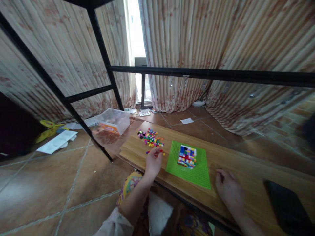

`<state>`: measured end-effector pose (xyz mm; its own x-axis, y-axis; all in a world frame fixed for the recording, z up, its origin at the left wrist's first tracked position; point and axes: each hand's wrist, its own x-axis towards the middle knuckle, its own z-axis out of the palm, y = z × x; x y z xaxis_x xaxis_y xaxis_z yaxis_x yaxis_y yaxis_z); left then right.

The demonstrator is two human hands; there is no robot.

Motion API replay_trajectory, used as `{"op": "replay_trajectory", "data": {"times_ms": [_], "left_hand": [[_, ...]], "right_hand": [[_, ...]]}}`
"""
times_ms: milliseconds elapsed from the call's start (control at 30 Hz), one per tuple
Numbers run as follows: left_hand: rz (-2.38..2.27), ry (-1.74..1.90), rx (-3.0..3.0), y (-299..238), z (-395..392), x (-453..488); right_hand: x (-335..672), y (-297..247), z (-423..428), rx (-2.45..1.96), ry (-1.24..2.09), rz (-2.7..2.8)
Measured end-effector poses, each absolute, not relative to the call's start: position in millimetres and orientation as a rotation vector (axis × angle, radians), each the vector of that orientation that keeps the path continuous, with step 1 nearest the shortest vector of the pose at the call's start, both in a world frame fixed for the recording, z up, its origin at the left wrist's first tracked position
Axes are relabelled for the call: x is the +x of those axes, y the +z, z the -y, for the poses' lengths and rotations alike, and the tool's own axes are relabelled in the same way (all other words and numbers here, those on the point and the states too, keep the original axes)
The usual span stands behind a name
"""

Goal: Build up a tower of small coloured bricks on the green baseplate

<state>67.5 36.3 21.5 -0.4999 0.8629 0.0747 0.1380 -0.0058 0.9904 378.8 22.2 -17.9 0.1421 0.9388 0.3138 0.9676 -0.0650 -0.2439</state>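
loose bricks [152, 140] too small to count, dark slab [286, 205] cut off below

I'm facing patterned curtains [187, 39], bright light through the window [136, 32] gap. Black metal frame [197, 71] crosses my view; wooden table [251, 175], brown tiled floor [71, 173].

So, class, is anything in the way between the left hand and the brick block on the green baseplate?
Nothing visible blocks it: between the left hand and the brick block are only some table, flat green baseplate and a tiny brick beside that hand. The right hand is beyond the baseplate's other side.
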Motion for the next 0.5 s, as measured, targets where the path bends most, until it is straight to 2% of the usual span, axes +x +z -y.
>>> {"op": "replay_trajectory", "data": {"times_ms": [267,500], "left_hand": [[-2.094,1.497,1.112,20,-62,-36],[-2.056,1.304,1.552,18,-82,-35]], "right_hand": [[385,-24,-21,-2.045,-0.125,1.869],[390,-27,-23,-2.140,-0.098,1.871]]}}
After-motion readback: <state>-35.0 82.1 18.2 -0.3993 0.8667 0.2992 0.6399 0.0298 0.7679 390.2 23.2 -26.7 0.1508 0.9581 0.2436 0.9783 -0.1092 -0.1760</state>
